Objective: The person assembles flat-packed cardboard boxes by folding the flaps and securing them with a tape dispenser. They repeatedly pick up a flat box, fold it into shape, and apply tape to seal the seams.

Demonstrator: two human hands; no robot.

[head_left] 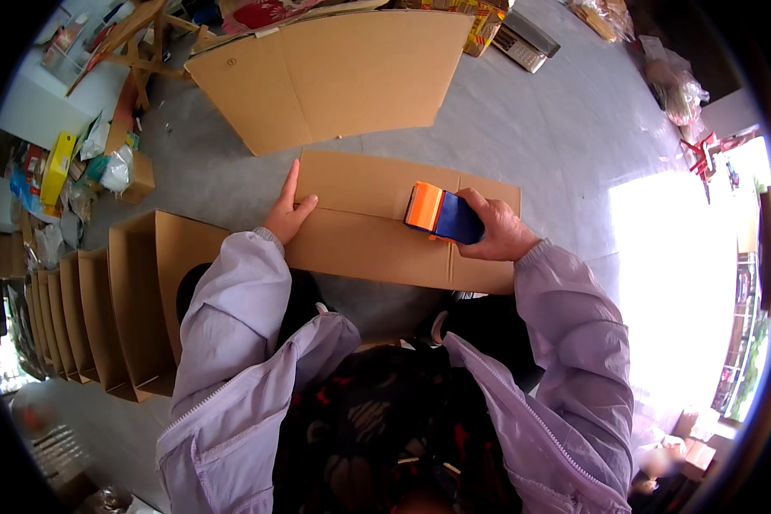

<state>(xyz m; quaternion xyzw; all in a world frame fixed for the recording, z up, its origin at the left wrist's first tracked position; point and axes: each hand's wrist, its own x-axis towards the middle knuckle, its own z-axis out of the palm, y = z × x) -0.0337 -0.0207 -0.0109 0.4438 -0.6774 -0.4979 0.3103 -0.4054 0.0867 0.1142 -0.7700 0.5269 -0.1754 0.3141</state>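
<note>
A brown cardboard box (360,233), its flaps folded together along a lengthwise seam, lies before me. My left hand (289,210) is braced against its left end, thumb and forefinger spread apart; the other fingers are hidden. My right hand (499,227) is closed around a tape dispenser (458,218) with a dark blue body and an orange front. The dispenser is over the seam, right of the box's middle. Whether it touches the cardboard, I cannot tell.
A large cardboard piece (338,81) stands beyond the box. At left, several open cardboard boxes (133,283) stand in a row on the grey floor (557,128). A grey keypad device (522,44) sits far right; a wooden stand (141,56) is far left.
</note>
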